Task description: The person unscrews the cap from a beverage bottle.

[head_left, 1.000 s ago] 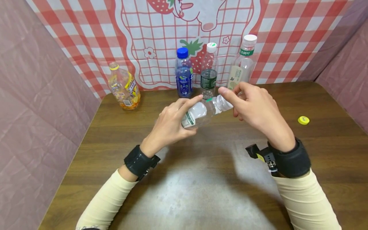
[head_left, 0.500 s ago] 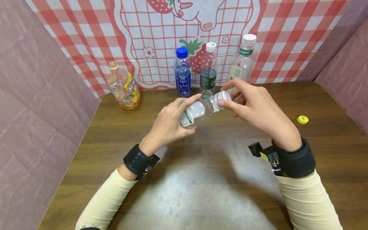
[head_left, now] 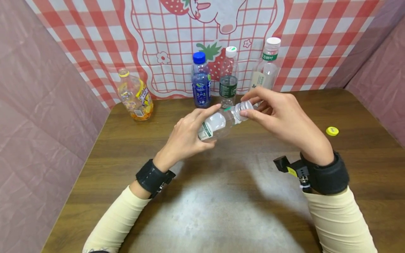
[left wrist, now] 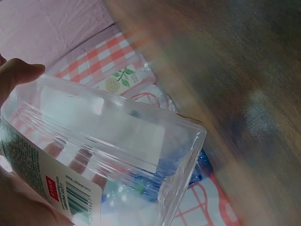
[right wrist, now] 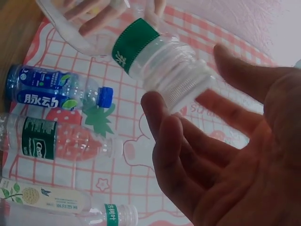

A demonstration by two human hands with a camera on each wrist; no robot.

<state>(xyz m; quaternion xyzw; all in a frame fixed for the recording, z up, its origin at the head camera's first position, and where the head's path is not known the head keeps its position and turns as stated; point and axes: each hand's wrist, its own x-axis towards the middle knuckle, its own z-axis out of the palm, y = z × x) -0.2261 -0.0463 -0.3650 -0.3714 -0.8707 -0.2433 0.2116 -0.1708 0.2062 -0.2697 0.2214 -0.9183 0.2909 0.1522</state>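
Note:
My left hand [head_left: 189, 135] grips a clear plastic bottle [head_left: 223, 128] around its body. The bottle is tilted above the table, its neck pointing up and right. In the left wrist view its base faces the camera, with a white barcode label [left wrist: 70, 190] on the side. A green band [right wrist: 136, 44] circles its shoulder in the right wrist view. My right hand [head_left: 278, 110] holds the ribbed, whitish bottle cap [right wrist: 188, 92] at the neck, fingers curled around it and thumb on the near side. In the head view the fingers partly hide the cap.
Along the back stand a blue-capped bottle [head_left: 201, 86], a green-labelled bottle [head_left: 228, 86] and a tall white-capped bottle [head_left: 265, 75]. An uncapped yellow-labelled bottle [head_left: 136, 98] stands back left. One yellow cap [head_left: 332, 131] lies at the right. A checked cloth [head_left: 316, 45] hangs behind the table.
My right hand has turned at the bottle's neck, its thumb coming down from above to the near side. My left hand and the bottle have hardly moved.

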